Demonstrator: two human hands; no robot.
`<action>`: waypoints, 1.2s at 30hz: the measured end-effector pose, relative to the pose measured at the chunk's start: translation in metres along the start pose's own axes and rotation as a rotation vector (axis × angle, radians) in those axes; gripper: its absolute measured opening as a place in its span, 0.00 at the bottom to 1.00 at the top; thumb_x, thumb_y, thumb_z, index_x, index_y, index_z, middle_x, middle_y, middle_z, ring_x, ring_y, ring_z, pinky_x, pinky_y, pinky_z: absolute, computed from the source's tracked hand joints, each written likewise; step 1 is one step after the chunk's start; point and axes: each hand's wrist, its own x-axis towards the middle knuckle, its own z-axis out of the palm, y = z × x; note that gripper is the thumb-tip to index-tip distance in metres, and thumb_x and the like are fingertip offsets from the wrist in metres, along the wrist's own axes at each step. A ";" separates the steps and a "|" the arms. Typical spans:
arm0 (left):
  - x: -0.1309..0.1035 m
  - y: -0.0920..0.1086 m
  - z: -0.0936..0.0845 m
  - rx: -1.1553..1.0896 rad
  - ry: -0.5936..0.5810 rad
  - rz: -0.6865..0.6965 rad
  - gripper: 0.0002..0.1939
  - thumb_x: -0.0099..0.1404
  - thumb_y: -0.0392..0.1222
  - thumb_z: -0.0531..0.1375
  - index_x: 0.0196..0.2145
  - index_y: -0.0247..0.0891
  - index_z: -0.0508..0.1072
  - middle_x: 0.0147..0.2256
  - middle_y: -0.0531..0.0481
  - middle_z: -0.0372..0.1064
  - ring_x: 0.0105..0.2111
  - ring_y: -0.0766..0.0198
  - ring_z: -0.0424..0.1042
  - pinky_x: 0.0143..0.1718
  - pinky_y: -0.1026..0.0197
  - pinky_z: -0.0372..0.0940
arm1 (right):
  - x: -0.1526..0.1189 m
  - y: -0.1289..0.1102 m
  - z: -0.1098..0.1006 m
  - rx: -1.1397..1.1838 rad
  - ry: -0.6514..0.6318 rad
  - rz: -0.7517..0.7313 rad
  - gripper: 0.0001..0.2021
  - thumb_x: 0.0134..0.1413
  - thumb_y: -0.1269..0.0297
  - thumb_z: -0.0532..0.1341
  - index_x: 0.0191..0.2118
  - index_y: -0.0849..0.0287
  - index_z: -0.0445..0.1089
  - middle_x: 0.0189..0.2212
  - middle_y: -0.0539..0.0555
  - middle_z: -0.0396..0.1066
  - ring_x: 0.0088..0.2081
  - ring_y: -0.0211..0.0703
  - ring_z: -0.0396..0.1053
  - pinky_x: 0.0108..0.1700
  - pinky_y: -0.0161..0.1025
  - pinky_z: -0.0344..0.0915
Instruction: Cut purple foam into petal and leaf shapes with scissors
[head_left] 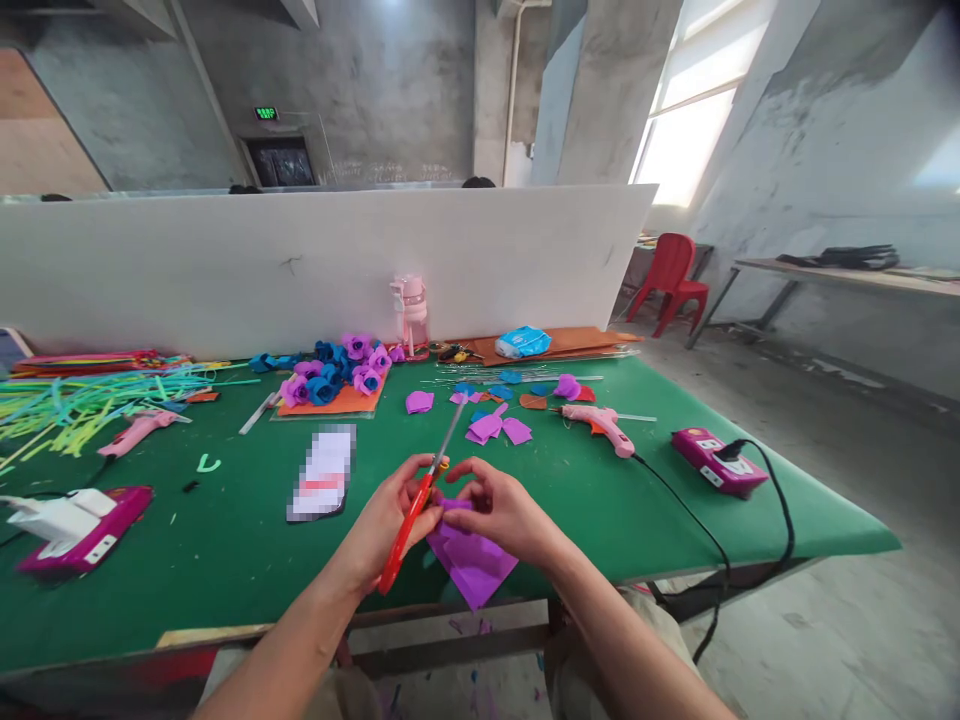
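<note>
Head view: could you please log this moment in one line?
left hand: red-handled tool; right hand: at purple paper; paper flowers: on orange sheet

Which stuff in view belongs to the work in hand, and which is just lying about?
Work in hand:
- red-handled tool, in the left hand
- purple paper, at both hands
- likely too: purple cutouts, paper flowers, glue guns

Apparently just lying about:
- phone
- bottle
- blue packet

the phone (322,475) lies left of the scissors (406,540), before the paper flowers (324,386).
</note>
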 end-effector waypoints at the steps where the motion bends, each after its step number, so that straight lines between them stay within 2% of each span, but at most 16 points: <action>1: 0.001 -0.003 0.001 -0.057 0.045 0.009 0.28 0.52 0.39 0.65 0.50 0.41 0.62 0.32 0.54 0.66 0.30 0.67 0.68 0.32 0.66 0.62 | 0.002 0.000 0.001 0.067 0.049 0.013 0.15 0.42 0.61 0.68 0.38 0.55 0.70 0.20 0.44 0.70 0.21 0.34 0.64 0.24 0.31 0.57; 3: 0.002 -0.008 0.003 -0.219 0.133 0.039 0.30 0.53 0.40 0.65 0.52 0.42 0.61 0.32 0.54 0.67 0.31 0.67 0.69 0.34 0.65 0.64 | 0.005 0.002 0.005 0.233 0.170 0.040 0.14 0.47 0.52 0.65 0.36 0.57 0.71 0.21 0.47 0.71 0.23 0.35 0.67 0.28 0.32 0.61; 5: 0.004 -0.014 0.007 -0.386 0.218 0.060 0.32 0.53 0.39 0.65 0.54 0.43 0.59 0.33 0.54 0.68 0.32 0.67 0.71 0.36 0.64 0.65 | 0.007 0.004 0.013 0.392 0.280 0.053 0.20 0.50 0.45 0.59 0.33 0.59 0.72 0.25 0.52 0.73 0.28 0.38 0.69 0.34 0.34 0.65; 7: 0.006 -0.018 0.010 -0.502 0.298 0.056 0.34 0.52 0.38 0.66 0.55 0.44 0.59 0.33 0.55 0.70 0.32 0.67 0.71 0.36 0.64 0.66 | 0.006 0.006 0.023 0.490 0.359 0.035 0.24 0.52 0.42 0.55 0.32 0.60 0.73 0.30 0.54 0.74 0.33 0.40 0.71 0.39 0.36 0.66; 9: 0.008 -0.020 0.014 -0.575 0.350 0.043 0.34 0.51 0.37 0.67 0.54 0.44 0.60 0.32 0.55 0.71 0.30 0.68 0.72 0.36 0.65 0.66 | 0.003 0.009 0.034 0.513 0.376 -0.007 0.20 0.52 0.45 0.57 0.33 0.59 0.73 0.32 0.54 0.74 0.36 0.41 0.71 0.42 0.36 0.66; 11: 0.009 -0.021 0.018 -0.623 0.359 0.033 0.31 0.50 0.37 0.67 0.51 0.43 0.63 0.32 0.56 0.71 0.29 0.68 0.72 0.36 0.65 0.66 | 0.001 0.012 0.044 0.501 0.372 -0.031 0.14 0.48 0.52 0.64 0.36 0.57 0.72 0.33 0.51 0.74 0.37 0.41 0.70 0.42 0.35 0.66; 13: 0.010 -0.022 0.021 -0.653 0.361 0.025 0.29 0.49 0.37 0.67 0.49 0.42 0.64 0.31 0.57 0.71 0.29 0.69 0.72 0.35 0.66 0.66 | 0.001 0.015 0.050 0.493 0.378 -0.034 0.12 0.44 0.59 0.68 0.36 0.56 0.71 0.33 0.50 0.74 0.36 0.40 0.70 0.41 0.35 0.66; 16: 0.009 -0.022 0.025 -0.665 0.393 0.047 0.31 0.49 0.35 0.67 0.50 0.43 0.63 0.31 0.57 0.71 0.30 0.69 0.72 0.35 0.68 0.66 | 0.003 0.019 0.055 0.550 0.402 -0.034 0.10 0.44 0.62 0.68 0.34 0.57 0.71 0.31 0.50 0.73 0.35 0.38 0.69 0.40 0.34 0.65; 20: 0.005 -0.021 0.031 -0.630 0.420 0.070 0.33 0.49 0.37 0.68 0.52 0.45 0.61 0.33 0.55 0.71 0.30 0.67 0.73 0.32 0.65 0.68 | 0.006 0.022 0.053 0.668 0.432 -0.032 0.08 0.45 0.61 0.68 0.30 0.58 0.70 0.24 0.46 0.69 0.27 0.34 0.66 0.33 0.31 0.64; 25: 0.002 -0.019 0.033 -0.590 0.427 0.074 0.35 0.48 0.36 0.68 0.52 0.48 0.61 0.32 0.56 0.69 0.28 0.66 0.72 0.27 0.66 0.67 | 0.007 0.025 0.044 0.546 0.506 -0.034 0.09 0.43 0.61 0.69 0.29 0.58 0.72 0.25 0.47 0.70 0.27 0.34 0.65 0.28 0.30 0.61; 29: 0.003 -0.020 0.030 -0.552 0.428 0.082 0.35 0.49 0.37 0.68 0.53 0.48 0.60 0.33 0.55 0.69 0.29 0.65 0.72 0.27 0.65 0.67 | 0.009 0.024 0.037 0.523 0.554 -0.035 0.11 0.43 0.57 0.68 0.26 0.60 0.74 0.22 0.49 0.70 0.28 0.35 0.65 0.32 0.32 0.62; 32: 0.005 -0.024 0.027 -0.518 0.447 0.071 0.35 0.49 0.38 0.68 0.54 0.48 0.60 0.32 0.55 0.69 0.29 0.65 0.72 0.30 0.64 0.67 | 0.010 0.019 0.029 0.579 0.606 0.014 0.17 0.45 0.49 0.65 0.29 0.61 0.76 0.26 0.52 0.73 0.31 0.38 0.67 0.37 0.34 0.64; 34: 0.007 -0.026 0.026 -0.509 0.454 0.069 0.36 0.49 0.38 0.67 0.54 0.48 0.60 0.33 0.55 0.69 0.30 0.65 0.73 0.31 0.63 0.68 | 0.010 0.015 0.027 0.600 0.570 0.060 0.22 0.47 0.45 0.61 0.32 0.62 0.76 0.29 0.55 0.74 0.32 0.40 0.69 0.38 0.36 0.65; 36: 0.008 -0.027 0.025 -0.514 0.451 0.074 0.36 0.49 0.38 0.67 0.54 0.48 0.59 0.33 0.55 0.69 0.29 0.65 0.73 0.31 0.64 0.67 | 0.008 0.014 0.028 0.576 0.459 0.085 0.20 0.47 0.47 0.62 0.33 0.62 0.76 0.29 0.54 0.74 0.31 0.39 0.69 0.36 0.36 0.65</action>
